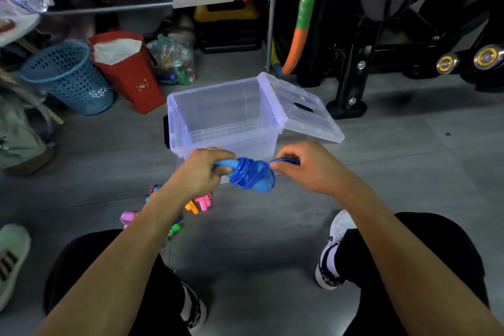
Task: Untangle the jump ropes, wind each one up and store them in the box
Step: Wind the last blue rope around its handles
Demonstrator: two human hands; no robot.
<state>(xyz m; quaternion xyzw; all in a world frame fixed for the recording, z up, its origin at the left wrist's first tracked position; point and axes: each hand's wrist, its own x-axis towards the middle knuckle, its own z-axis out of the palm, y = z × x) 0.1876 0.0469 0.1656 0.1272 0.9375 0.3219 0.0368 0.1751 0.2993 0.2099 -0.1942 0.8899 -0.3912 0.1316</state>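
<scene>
Just in front of the open, empty clear box [223,117], I have my left hand [201,172] gripping the blue jump rope [248,174] by its handles while my right hand [305,166] pinches the last loop, nearly wound, with the colourful ropes [196,206] on the floor untouched.

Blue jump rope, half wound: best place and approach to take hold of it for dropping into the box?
Probably the blue jump rope's handles, where the left hand already grips them from the left end. The cord is coiled around their middle, so the bare handle ends are the firm part. The right hand pinches the loose cord loop; tuck that first, then carry it over the open clear box.
</scene>
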